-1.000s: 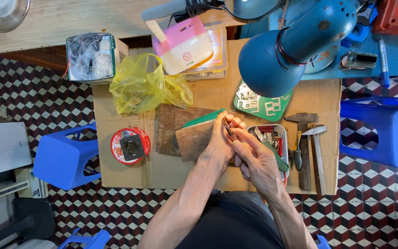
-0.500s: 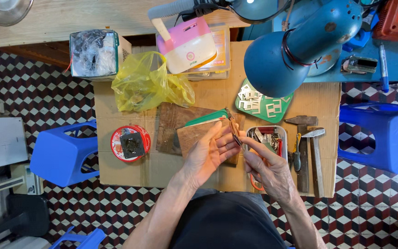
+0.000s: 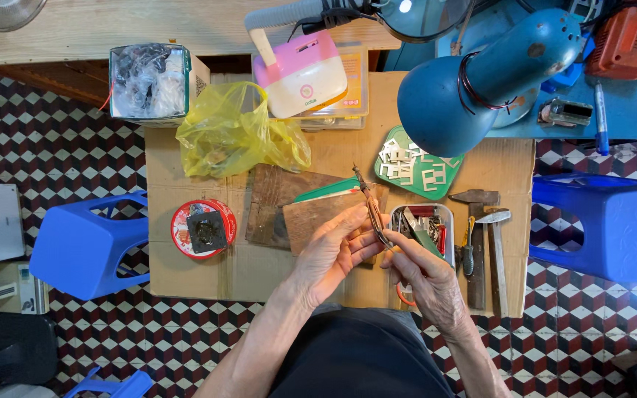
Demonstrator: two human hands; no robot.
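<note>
Two hands meet low over the middle of the cardboard-covered tabletop (image 3: 259, 273), and between them a pair of slim pliers (image 3: 371, 210) now stands out plainly, its tip pointing toward 11 o'clock above the fingers; a second ago the hands were bunched tight together higher up and the tool was mostly hidden. The left hand (image 3: 329, 254) is half-curled, its fingertips touching the pliers' handles from the 9 o'clock side, while the right hand (image 3: 425, 276) is closed around the lower handles from 4 o'clock. Both hands have drawn back toward the body since the earlier frames. Just under the pliers lies a wooden board (image 3: 315, 217) with a green strip along its upper edge. At 3 o'clock of the hands sits a small metal tin (image 3: 444, 214) of tools, and beyond it two hammers (image 3: 484, 243) lie side by side. At 9 o'clock rests a round red tin (image 3: 203, 228). Toward 12 o'clock a green tray (image 3: 418, 169) of pale cut pieces lies partly under a blue desk lamp (image 3: 481, 81), and a yellow plastic bag (image 3: 234, 133) sits at 10 o'clock.
</note>
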